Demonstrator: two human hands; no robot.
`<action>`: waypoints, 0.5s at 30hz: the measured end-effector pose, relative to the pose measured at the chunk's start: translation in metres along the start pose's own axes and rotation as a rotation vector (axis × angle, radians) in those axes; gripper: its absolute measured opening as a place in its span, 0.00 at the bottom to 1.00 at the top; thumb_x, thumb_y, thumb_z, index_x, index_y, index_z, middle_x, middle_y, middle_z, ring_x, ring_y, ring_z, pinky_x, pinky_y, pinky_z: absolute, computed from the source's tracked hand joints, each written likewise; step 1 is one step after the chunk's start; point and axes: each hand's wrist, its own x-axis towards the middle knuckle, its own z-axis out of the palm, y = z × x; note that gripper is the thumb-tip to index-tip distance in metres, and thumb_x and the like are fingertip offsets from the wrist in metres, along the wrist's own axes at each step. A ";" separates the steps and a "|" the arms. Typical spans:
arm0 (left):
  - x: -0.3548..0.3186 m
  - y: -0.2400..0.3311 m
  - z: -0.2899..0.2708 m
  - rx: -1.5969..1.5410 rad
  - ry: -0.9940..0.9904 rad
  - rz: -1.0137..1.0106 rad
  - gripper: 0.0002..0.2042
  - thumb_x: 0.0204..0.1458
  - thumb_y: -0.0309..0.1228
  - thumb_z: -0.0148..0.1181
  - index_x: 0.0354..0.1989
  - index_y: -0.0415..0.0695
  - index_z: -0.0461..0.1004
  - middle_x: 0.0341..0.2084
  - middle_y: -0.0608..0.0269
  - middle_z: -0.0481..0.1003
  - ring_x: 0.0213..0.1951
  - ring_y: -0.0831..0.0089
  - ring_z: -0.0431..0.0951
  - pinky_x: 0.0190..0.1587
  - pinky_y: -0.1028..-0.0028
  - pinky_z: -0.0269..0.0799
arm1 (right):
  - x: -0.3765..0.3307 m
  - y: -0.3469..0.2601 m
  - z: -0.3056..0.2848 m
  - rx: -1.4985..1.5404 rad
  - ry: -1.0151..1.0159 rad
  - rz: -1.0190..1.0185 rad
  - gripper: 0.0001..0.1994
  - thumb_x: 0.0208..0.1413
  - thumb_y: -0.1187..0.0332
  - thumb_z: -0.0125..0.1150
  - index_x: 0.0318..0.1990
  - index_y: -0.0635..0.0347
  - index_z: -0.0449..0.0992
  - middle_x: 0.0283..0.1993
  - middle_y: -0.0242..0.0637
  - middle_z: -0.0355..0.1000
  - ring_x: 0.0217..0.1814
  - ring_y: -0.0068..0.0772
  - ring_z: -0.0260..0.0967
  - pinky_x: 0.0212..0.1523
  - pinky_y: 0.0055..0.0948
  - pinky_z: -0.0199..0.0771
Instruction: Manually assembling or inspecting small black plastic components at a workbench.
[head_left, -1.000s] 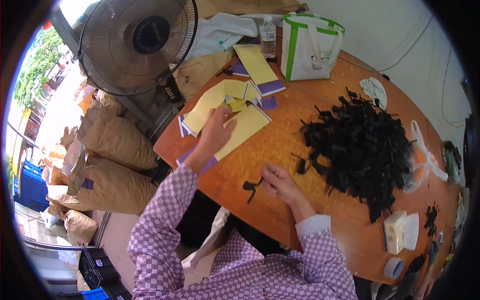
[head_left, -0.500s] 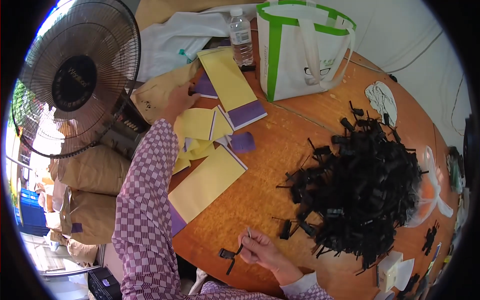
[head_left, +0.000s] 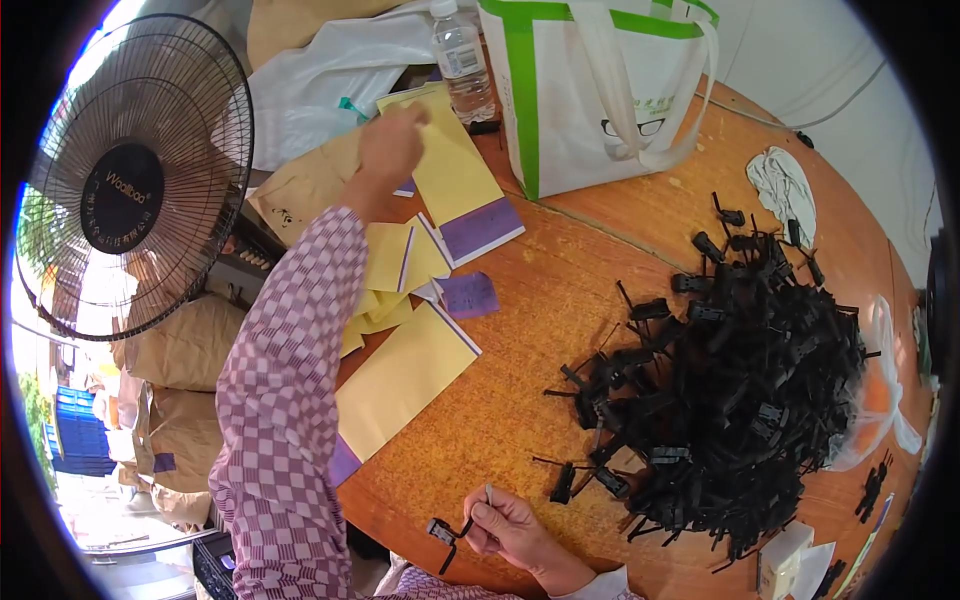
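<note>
My left hand [head_left: 393,148] reaches over the upper end of a long yellow sheet with a purple band [head_left: 455,165], its fingers bent and blurred; whether they grip anything is hidden. At the table's near edge my right hand [head_left: 513,530] is closed, thumb against fingers. It pinches a small black plastic part [head_left: 440,531] with thin arms, which sticks out to the left. A slim pale tip [head_left: 489,494] pokes up from the same fingers. Another yellow sheet [head_left: 408,385] lies below my left forearm, beside smaller yellow pieces [head_left: 388,262] and a purple scrap [head_left: 469,295].
A large heap of black plastic parts [head_left: 740,400] covers the right of the table. Behind stand a water bottle [head_left: 461,62] and a white-green tote bag [head_left: 575,100]. A fan [head_left: 125,190] is at the left, a crumpled white cloth [head_left: 783,187] far right.
My left hand has moved away and to the right, from the purple piece to the top of the yellow sheet. My right hand keeps its pinch on the black part. The view has shifted slightly.
</note>
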 end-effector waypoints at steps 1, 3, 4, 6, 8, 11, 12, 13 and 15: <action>0.011 0.020 0.002 -0.005 -0.021 0.078 0.09 0.50 0.28 0.50 0.38 0.50 0.74 0.40 0.50 0.74 0.42 0.52 0.75 0.43 0.56 0.70 | -0.001 0.000 0.000 0.031 -0.008 0.007 0.09 0.64 0.64 0.47 0.36 0.59 0.68 0.17 0.28 0.58 0.15 0.16 0.49 0.16 0.18 0.48; 0.029 0.047 0.016 -0.019 -0.152 0.021 0.10 0.49 0.29 0.51 0.40 0.51 0.74 0.43 0.50 0.73 0.44 0.51 0.75 0.45 0.57 0.70 | -0.001 0.002 -0.002 0.063 -0.013 0.004 0.09 0.65 0.64 0.46 0.36 0.59 0.68 0.17 0.28 0.58 0.15 0.16 0.49 0.16 0.18 0.48; 0.036 0.053 0.024 -0.027 -0.285 -0.041 0.12 0.48 0.30 0.53 0.43 0.53 0.73 0.45 0.50 0.73 0.46 0.51 0.74 0.46 0.57 0.70 | -0.001 0.004 -0.003 0.103 -0.041 0.015 0.09 0.65 0.64 0.46 0.36 0.59 0.68 0.17 0.28 0.57 0.15 0.16 0.48 0.16 0.19 0.48; 0.043 0.060 0.035 0.013 -0.338 -0.062 0.15 0.47 0.33 0.54 0.46 0.52 0.71 0.46 0.50 0.73 0.47 0.52 0.74 0.47 0.58 0.70 | -0.001 0.005 -0.001 0.139 -0.058 0.050 0.09 0.65 0.64 0.45 0.37 0.59 0.68 0.17 0.27 0.56 0.15 0.16 0.48 0.16 0.18 0.47; 0.044 0.066 0.039 -0.028 -0.384 0.028 0.23 0.46 0.38 0.56 0.53 0.49 0.66 0.44 0.49 0.74 0.49 0.53 0.74 0.47 0.59 0.71 | -0.001 0.003 -0.001 0.118 -0.048 0.023 0.09 0.65 0.64 0.45 0.37 0.59 0.68 0.17 0.27 0.56 0.15 0.16 0.47 0.16 0.18 0.47; 0.050 0.073 0.041 0.013 -0.425 -0.087 0.24 0.46 0.38 0.57 0.53 0.47 0.66 0.44 0.50 0.75 0.48 0.54 0.75 0.46 0.59 0.72 | -0.001 0.004 0.000 0.078 -0.062 -0.001 0.10 0.65 0.63 0.45 0.38 0.59 0.68 0.17 0.26 0.56 0.15 0.16 0.47 0.16 0.18 0.47; 0.048 0.072 0.040 0.012 -0.457 -0.138 0.20 0.46 0.38 0.57 0.49 0.48 0.70 0.42 0.50 0.76 0.46 0.54 0.76 0.45 0.60 0.72 | -0.001 0.006 0.000 0.067 -0.067 -0.006 0.10 0.65 0.63 0.45 0.38 0.58 0.68 0.17 0.26 0.57 0.15 0.16 0.48 0.16 0.18 0.47; 0.044 0.079 0.039 0.004 -0.449 -0.128 0.20 0.46 0.38 0.57 0.49 0.48 0.70 0.42 0.50 0.76 0.46 0.54 0.76 0.45 0.60 0.72 | 0.000 0.005 -0.002 0.060 -0.064 -0.019 0.10 0.65 0.63 0.45 0.38 0.58 0.68 0.17 0.26 0.57 0.15 0.16 0.48 0.16 0.18 0.47; 0.031 0.093 0.035 0.075 -0.378 -0.043 0.16 0.47 0.38 0.55 0.43 0.45 0.73 0.40 0.49 0.76 0.44 0.54 0.77 0.44 0.60 0.72 | 0.000 0.005 -0.006 0.057 -0.033 -0.015 0.09 0.65 0.62 0.45 0.38 0.56 0.68 0.17 0.26 0.59 0.15 0.16 0.49 0.16 0.18 0.47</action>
